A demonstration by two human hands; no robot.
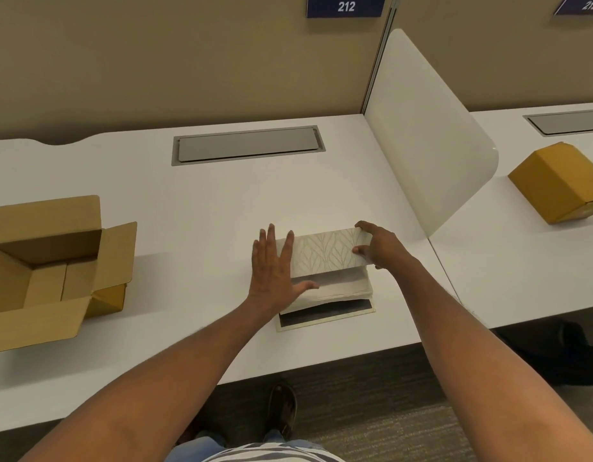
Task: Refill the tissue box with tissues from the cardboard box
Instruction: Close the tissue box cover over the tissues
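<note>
A beige tissue box [325,253] with a leaf pattern lies on its side on the white desk [201,208], its open side toward me. A stack of white tissues [335,290] shows inside it. A flat panel with a dark face [327,314] lies on the desk just in front. My left hand [273,270] presses flat against the box's left end, thumb near the tissues. My right hand [380,245] grips the box's right end with fingers and thumb. The open cardboard box [48,261] stands at the far left, flaps spread, and looks empty from here.
A grey cable hatch [248,145] is set into the desk behind the tissue box. A white divider panel [428,135] rises to the right. Beyond it, a closed cardboard box [558,183] sits on the neighbouring desk. The desk's front edge runs close below my forearms.
</note>
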